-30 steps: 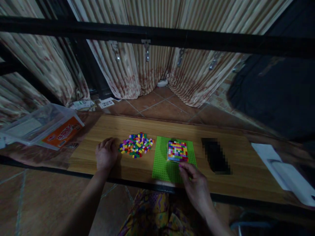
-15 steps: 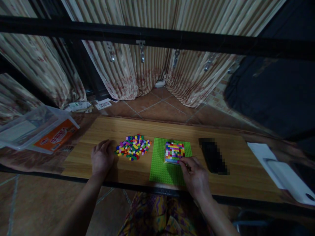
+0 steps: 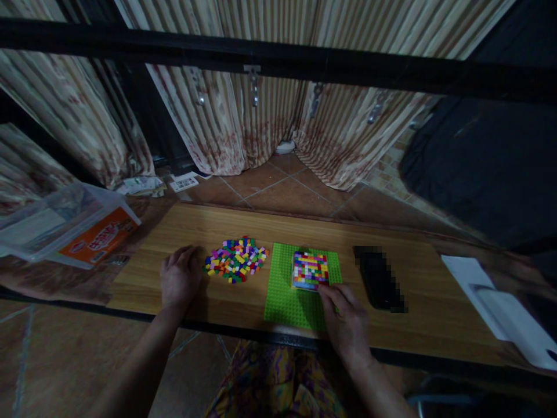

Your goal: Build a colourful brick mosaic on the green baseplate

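Note:
A low block built of small multicoloured toy bricks (image 3: 310, 268) stands on a green studded baseplate (image 3: 282, 307). At the block's near right corner is my right hand (image 3: 347, 319), thumb and fingers pinched together on a small brick they mostly hide. Left of the baseplate, loose toy bricks (image 3: 237, 259) in many colours lie in a flat pile. Beside that pile my left hand (image 3: 179, 277) rests on the wooden table, its fingers loosely bent and apart from the bricks, with nothing visible in it.
A black, partly pixelated phone-like object (image 3: 380, 281) lies right of the baseplate. White flat items (image 3: 500, 307) are at the far right. A clear plastic tub (image 3: 65, 226) with an orange label stands at the left. Striped curtains (image 3: 261, 116) hang behind a dark bar (image 3: 278, 55).
My right fingers stay at the block's near right corner, with the hand shifted very slightly. My left hand stays in place. The whole view has tilted a little.

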`<state>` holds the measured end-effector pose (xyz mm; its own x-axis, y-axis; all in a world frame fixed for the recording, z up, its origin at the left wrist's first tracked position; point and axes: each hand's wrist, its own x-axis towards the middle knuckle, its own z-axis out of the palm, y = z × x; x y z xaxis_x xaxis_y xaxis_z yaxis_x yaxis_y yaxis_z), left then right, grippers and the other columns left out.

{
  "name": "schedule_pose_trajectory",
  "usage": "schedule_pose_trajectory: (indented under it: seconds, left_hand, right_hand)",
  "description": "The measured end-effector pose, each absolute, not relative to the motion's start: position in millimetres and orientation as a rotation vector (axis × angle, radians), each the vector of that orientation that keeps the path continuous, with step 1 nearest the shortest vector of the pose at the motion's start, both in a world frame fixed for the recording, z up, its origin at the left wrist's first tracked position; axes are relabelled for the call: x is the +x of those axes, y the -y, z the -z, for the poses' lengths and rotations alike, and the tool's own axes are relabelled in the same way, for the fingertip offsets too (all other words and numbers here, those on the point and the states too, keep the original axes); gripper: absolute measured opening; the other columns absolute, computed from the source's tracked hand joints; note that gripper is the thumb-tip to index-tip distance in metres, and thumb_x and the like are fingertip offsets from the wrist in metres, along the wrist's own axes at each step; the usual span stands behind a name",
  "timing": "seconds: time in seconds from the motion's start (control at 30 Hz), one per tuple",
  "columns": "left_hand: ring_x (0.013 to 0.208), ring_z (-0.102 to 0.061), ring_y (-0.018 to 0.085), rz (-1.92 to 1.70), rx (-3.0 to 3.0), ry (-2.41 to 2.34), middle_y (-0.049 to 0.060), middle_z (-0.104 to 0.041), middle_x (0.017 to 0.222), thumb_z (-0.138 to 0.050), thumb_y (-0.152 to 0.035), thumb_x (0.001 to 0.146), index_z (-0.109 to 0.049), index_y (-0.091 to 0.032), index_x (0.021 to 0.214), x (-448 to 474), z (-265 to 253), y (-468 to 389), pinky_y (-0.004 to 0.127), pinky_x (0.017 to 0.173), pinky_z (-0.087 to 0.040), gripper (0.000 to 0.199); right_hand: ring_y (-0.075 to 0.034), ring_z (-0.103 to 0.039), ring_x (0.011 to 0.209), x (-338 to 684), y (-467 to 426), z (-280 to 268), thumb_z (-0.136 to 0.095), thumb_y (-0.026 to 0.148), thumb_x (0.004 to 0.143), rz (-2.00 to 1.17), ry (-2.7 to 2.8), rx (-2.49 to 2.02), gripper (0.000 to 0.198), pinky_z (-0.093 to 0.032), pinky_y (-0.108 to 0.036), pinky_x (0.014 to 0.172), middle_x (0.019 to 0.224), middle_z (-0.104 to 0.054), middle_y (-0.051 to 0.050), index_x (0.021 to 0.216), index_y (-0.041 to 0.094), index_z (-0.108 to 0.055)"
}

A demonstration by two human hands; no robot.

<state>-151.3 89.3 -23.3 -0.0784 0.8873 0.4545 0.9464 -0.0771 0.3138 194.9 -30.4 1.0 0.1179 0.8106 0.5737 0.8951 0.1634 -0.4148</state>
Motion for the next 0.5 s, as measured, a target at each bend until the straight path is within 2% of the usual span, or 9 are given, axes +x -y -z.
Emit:
schedule_pose_trajectory:
  seconds: [0.3,0.5]
  left_hand:
    - [0.103,-0.058,0.027,0.889,-2.030,2.067,0.010,-0.066,0.113,-0.040,-0.024,0.085,-0.066,-0.017,0.108,-151.4,23.9,-88.2,0.040,0.095,-0.042,0.035]
    - [0.103,-0.057,0.028,0.917,-2.011,2.080,0.012,-0.066,0.113,-0.040,-0.023,0.085,-0.066,-0.014,0.106,-151.9,25.7,-88.2,0.042,0.097,-0.042,0.034]
  right_hand:
    - [-0.014,-0.065,0.082,201.4,29.0,2.0,-0.049,0.025,0.093,0.127,1.740,-1.588,0.022,-0.055,-0.029,0.076,0.090,-0.067,-0.004,0.094,0.023,-0.071]
    - [-0.016,-0.065,0.084,176.5,55.0,-6.1,-0.052,0.023,0.091,-0.016,1.736,-1.536,0.023,-0.056,-0.029,0.077,0.094,-0.068,-0.005,0.110,0.022,-0.066]
